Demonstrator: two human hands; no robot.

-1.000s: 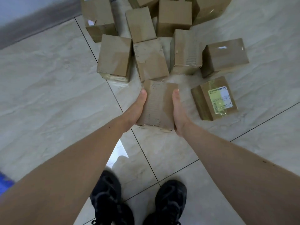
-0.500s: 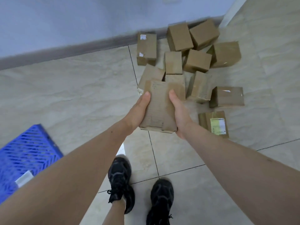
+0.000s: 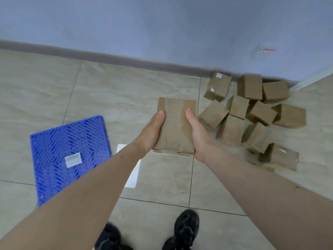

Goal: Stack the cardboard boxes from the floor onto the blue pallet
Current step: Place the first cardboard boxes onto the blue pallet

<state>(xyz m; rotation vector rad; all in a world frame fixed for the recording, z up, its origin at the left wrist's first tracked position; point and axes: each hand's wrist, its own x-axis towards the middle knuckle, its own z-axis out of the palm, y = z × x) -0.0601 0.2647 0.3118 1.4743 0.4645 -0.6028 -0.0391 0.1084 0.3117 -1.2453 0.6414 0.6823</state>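
I hold one cardboard box (image 3: 175,123) in the air between both hands, well above the floor. My left hand (image 3: 150,136) grips its left side with the thumb on top. My right hand (image 3: 197,136) grips its right side the same way. The blue pallet (image 3: 59,147) lies flat on the floor to the lower left, with a pale label on its grid top and no box on the part I see. Several more cardboard boxes (image 3: 252,112) lie in a loose heap on the floor at the right, near the wall.
A blue-grey wall with a dark skirting board (image 3: 108,58) runs across the back, with a white socket (image 3: 263,50) on it. My black shoes (image 3: 185,230) stand on the beige tiles at the bottom. A bright patch of light (image 3: 133,172) lies beside the pallet.
The box has come up off the floor in both hands. My view has swung left, so the heap of boxes now sits to the right and the blue pallet has come fully into sight.
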